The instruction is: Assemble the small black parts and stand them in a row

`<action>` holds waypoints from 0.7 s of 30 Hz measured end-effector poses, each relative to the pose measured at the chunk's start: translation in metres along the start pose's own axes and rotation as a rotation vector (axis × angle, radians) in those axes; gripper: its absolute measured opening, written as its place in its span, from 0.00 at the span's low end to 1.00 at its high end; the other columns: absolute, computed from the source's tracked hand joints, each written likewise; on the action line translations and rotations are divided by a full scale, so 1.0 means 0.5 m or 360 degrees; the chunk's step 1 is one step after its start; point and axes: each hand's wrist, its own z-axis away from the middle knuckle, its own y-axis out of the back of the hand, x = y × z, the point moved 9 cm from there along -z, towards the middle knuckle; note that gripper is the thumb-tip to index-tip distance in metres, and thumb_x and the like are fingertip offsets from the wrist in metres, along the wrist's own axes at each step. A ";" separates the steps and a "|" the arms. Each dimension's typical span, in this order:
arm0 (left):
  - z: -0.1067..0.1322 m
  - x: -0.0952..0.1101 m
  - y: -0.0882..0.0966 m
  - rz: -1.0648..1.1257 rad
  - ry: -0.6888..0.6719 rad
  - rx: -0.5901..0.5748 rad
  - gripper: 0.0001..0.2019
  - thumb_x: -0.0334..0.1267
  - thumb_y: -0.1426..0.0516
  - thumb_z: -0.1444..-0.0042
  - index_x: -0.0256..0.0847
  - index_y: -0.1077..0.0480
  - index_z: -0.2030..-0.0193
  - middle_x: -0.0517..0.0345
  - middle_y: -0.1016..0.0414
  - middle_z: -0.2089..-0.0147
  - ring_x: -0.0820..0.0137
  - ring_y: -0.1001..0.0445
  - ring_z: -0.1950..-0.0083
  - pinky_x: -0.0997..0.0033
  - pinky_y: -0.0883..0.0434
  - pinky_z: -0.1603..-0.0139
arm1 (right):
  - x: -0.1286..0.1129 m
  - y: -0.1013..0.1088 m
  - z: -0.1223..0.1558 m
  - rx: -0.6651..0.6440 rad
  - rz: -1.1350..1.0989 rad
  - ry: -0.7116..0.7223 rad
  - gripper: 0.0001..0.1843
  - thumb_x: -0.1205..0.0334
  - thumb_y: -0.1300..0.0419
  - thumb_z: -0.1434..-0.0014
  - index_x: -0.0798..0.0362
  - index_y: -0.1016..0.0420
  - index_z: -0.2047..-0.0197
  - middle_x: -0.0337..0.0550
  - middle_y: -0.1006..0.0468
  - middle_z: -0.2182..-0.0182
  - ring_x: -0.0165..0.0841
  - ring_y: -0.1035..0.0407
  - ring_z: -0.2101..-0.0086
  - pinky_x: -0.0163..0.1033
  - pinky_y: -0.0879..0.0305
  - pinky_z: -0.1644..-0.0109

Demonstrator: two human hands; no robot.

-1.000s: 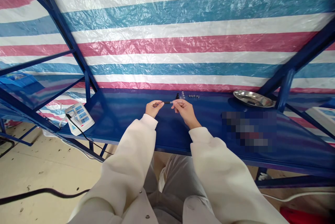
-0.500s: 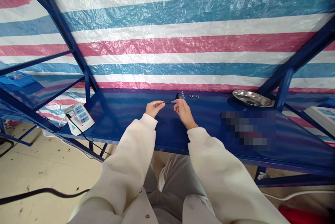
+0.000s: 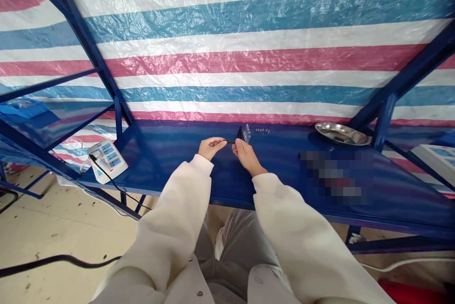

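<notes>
Above the blue table (image 3: pixel 170 152), my left hand (image 3: pixel 212 147) pinches one end of a thin black pen-like rod (image 3: pixel 230 141). My right hand (image 3: pixel 246 155) is closed on its other end, thumb and fingers pressed together. Only a short dark length shows between the two hands, and the rod lies roughly level. Just behind my right fingers stand a row of small black pieces (image 3: pixel 240 131) and a row of small clear pieces (image 3: pixel 247 132). To their right lies a row of small shiny metal pieces (image 3: pixel 262 131). These pieces are too small to name.
A shiny metal plate (image 3: pixel 343 134) sits at the back right of the table. A blurred-out item (image 3: pixel 336 178) lies nearer on the right. At the left end is a white power strip (image 3: pixel 107 161) with a black cable. Blue frame posts (image 3: pixel 386 119) flank the table.
My right hand has moved slightly left along the rod, toward my left hand. Less of the rod shows, and its pale right part is now hidden by my fingers.
</notes>
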 end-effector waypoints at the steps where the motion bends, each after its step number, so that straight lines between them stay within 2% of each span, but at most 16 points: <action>1: -0.001 -0.001 0.000 0.0020 0.0006 0.0009 0.19 0.49 0.36 0.63 0.36 0.24 0.68 0.57 0.27 0.76 0.77 0.35 0.76 0.74 0.34 0.74 | -0.003 -0.001 0.001 -0.0010 0.0005 0.0008 0.29 0.35 0.64 0.42 0.51 0.40 0.75 0.37 0.35 0.80 0.28 0.40 0.77 0.35 0.40 0.69; 7: 0.001 0.003 0.004 0.0116 0.0008 0.0083 0.20 0.50 0.36 0.63 0.35 0.24 0.68 0.56 0.27 0.74 0.76 0.33 0.75 0.73 0.33 0.73 | -0.015 -0.020 0.001 -0.0114 -0.0122 0.0051 0.29 0.34 0.62 0.43 0.50 0.44 0.78 0.34 0.41 0.84 0.27 0.45 0.80 0.34 0.43 0.72; 11: 0.004 0.010 -0.012 0.0033 -0.0044 -0.0033 0.17 0.49 0.36 0.62 0.36 0.25 0.72 0.57 0.27 0.75 0.76 0.33 0.74 0.73 0.34 0.71 | 0.001 -0.041 -0.003 -0.0176 -0.0385 -0.0070 0.30 0.31 0.61 0.46 0.49 0.48 0.79 0.32 0.44 0.86 0.25 0.50 0.83 0.33 0.48 0.78; 14: 0.005 0.016 -0.017 -0.0044 -0.0136 -0.0024 0.16 0.49 0.37 0.61 0.36 0.25 0.75 0.59 0.28 0.75 0.76 0.34 0.74 0.73 0.35 0.70 | 0.008 -0.058 -0.003 -0.0255 -0.0528 -0.0176 0.31 0.28 0.60 0.49 0.49 0.51 0.81 0.31 0.47 0.88 0.24 0.53 0.85 0.32 0.53 0.82; 21: 0.003 0.017 -0.030 -0.0180 -0.0250 -0.0067 0.15 0.49 0.38 0.58 0.37 0.26 0.75 0.59 0.29 0.75 0.76 0.36 0.74 0.71 0.35 0.70 | 0.009 -0.072 0.000 -0.0350 -0.0585 -0.0287 0.33 0.26 0.60 0.51 0.49 0.53 0.83 0.31 0.48 0.90 0.23 0.56 0.87 0.32 0.56 0.84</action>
